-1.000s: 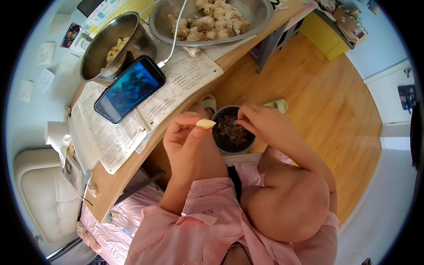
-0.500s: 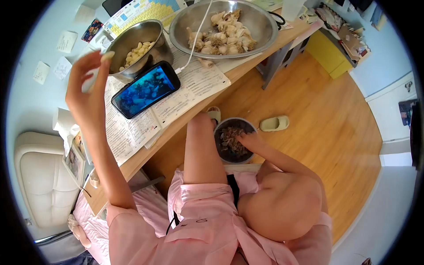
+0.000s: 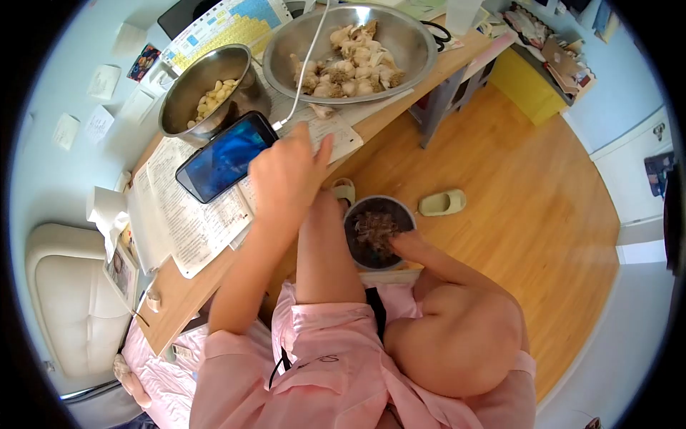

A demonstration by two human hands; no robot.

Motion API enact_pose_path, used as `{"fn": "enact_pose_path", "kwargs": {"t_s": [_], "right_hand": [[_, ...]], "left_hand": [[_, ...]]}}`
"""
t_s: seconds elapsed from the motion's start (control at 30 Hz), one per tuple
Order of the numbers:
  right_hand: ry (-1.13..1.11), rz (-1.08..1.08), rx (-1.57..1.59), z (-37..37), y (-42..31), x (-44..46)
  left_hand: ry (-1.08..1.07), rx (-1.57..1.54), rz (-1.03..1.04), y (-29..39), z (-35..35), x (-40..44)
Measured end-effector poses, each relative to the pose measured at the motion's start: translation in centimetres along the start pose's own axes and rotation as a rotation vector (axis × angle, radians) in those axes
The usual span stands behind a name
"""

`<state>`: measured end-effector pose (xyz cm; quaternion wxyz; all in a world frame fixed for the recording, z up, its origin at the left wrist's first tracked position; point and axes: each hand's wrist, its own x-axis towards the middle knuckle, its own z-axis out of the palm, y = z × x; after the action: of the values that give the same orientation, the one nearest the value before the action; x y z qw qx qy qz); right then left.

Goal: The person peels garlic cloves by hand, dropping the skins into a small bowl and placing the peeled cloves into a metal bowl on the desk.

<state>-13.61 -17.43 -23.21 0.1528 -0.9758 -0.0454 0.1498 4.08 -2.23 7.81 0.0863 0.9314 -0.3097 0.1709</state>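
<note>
My left hand [image 3: 286, 171] is slightly blurred over the table edge, beside a phone [image 3: 229, 159]. Its thumb and forefinger are apart, with nothing visible between them. Peeled garlic cloves [image 3: 214, 99] lie in a deep steel pot [image 3: 246, 86]. Several unpeeled garlic bulbs [image 3: 357, 68] fill part of a wide steel bowl [image 3: 421, 53]. Down by the floor, my right hand [image 3: 407, 247] reaches over the rim of a grey bin [image 3: 355, 252] holding garlic skins [image 3: 375, 227]; its fingertips are hidden.
Printed papers [image 3: 189, 229] cover much of the wooden table [image 3: 179, 300]. A white cable [image 3: 307, 68] runs from the phone across the bowl. One loose garlic piece [image 3: 323, 111] lies below the bowl. A slipper [image 3: 441, 203] is on the floor right of the bin.
My left hand has come from the pot's rim, where it pinched a garlic clove, right and down past the phone; the clove no longer shows in it. My right hand stays at the bin.
</note>
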Motion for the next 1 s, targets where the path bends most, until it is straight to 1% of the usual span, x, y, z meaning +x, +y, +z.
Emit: {"fn": "enact_pose_path", "kwargs": {"t_s": [0.1, 0.2, 0.3, 0.4, 0.5, 0.53, 0.6, 0.63, 0.7, 0.73, 0.8, 0.83, 0.9, 0.97, 1.0], "right_hand": [[-0.012, -0.089, 0.081, -0.4, -0.2, -0.4], [0.014, -0.091, 0.133, -1.3, -0.3, -0.6], [0.059, -0.065, 0.276, -3.0, -1.0, -0.8], [0.122, -0.029, 0.432, -6.0, -1.4, -0.6], [0.263, -0.057, 0.462, -8.8, -1.5, -0.7], [0.244, -0.052, 0.637, -10.6, -1.8, -0.9], [0.211, -0.046, 0.995, -14.5, -2.6, -1.4], [0.214, -0.076, 1.158, -16.4, -3.2, -1.8], [0.219, -0.137, 1.479, -19.9, -4.2, -2.8], [0.235, -0.208, 1.523, -21.6, -4.7, -3.3], [0.259, -0.356, 1.604, -24.3, -5.7, -4.1], [0.264, -0.347, 1.590, -25.2, -6.2, -4.4], [0.271, -0.333, 1.563, -26.4, -7.1, -4.7], [0.307, -0.215, 1.598, -26.8, -8.0, -4.6], [0.322, -0.158, 1.615, -26.8, -8.4, -4.5]], "left_hand": [[0.009, -0.011, -0.052, 1.7, 2.0, 1.9], [0.033, -0.024, -0.060, 1.6, 3.8, 2.8], [0.026, 0.033, -0.071, 1.7, 4.9, 3.2], [-0.022, 0.059, -0.147, 2.2, 5.8, 4.0], [0.024, 0.021, -0.153, 2.0, 5.9, 3.6], [0.034, -0.059, -0.163, 1.8, 5.2, 3.1], [-0.074, -0.383, -0.158, 2.4, 1.9, 1.4], [-0.133, -0.542, -0.156, 2.6, 0.6, 0.4], [-0.142, -1.035, -0.031, 2.6, 0.5, -2.1], [-0.146, -1.285, 0.030, 2.7, 0.6, -3.0], [-0.167, -1.390, 0.109, 2.8, 1.1, -3.9], [-0.176, -1.442, 0.147, 2.9, 1.3, -4.1], [-0.084, -1.353, 0.205, 3.1, 1.7, -4.1], [-0.003, -1.275, 0.267, 3.1, 2.1, -4.2], [-0.033, -1.229, 0.280, 3.0, 2.1, -4.3]]}}
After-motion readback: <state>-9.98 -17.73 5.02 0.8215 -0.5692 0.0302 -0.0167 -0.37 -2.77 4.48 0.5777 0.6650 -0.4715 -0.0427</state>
